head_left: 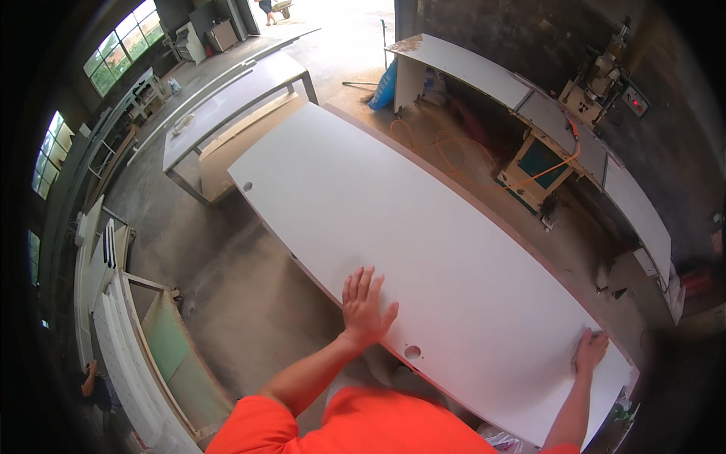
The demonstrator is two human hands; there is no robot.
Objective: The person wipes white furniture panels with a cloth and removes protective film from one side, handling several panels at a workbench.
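Observation:
A long white panel [423, 219] lies flat before me, reaching from the lower right to the far left. It has a round hole [412, 352] by its near edge and a smaller hole [248, 186] at its far left corner. My left hand [365, 309] rests palm down near the panel's near edge, fingers outstretched, holding nothing. Toward the panel's right end, my right hand [590, 352] presses on the white surface with its fingers bent. Something dark shows at those fingertips, too small to name.
A grey-topped metal-framed table [234, 98] stands at far left. Along the right wall runs a long white bench [484, 76] with a machine [597, 83] behind it. An orange hose [446, 147] trails on the floor. Stacked white strips [136, 340] lie at left, near another person's arm [91, 374].

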